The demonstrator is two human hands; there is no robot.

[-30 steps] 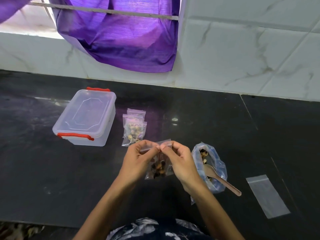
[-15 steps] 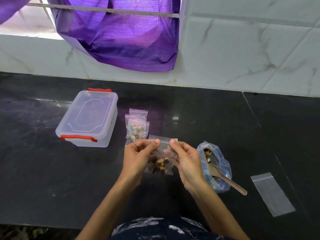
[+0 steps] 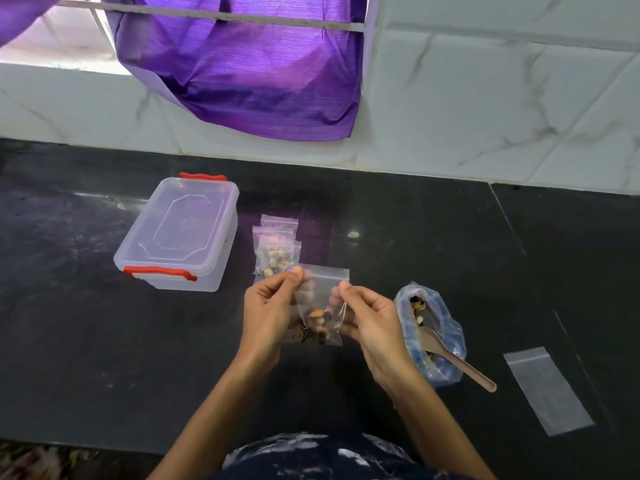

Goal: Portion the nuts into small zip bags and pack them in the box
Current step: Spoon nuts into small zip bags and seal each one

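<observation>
Fingers (image 3: 298, 276) of both hands pinch the small clear zip bag of nuts (image 3: 320, 306) upright above the black worktop's (image 3: 86, 341) near-middle; the closed clear red-latched plastic box (image 3: 180, 233) lies far-left, nearer the left hand (image 3: 266, 313).

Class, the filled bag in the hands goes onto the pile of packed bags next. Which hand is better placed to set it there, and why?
The left hand. It grips the bag on the side nearest the pile, just beyond its fingertips. The right hand sits toward the blue sack.
</observation>
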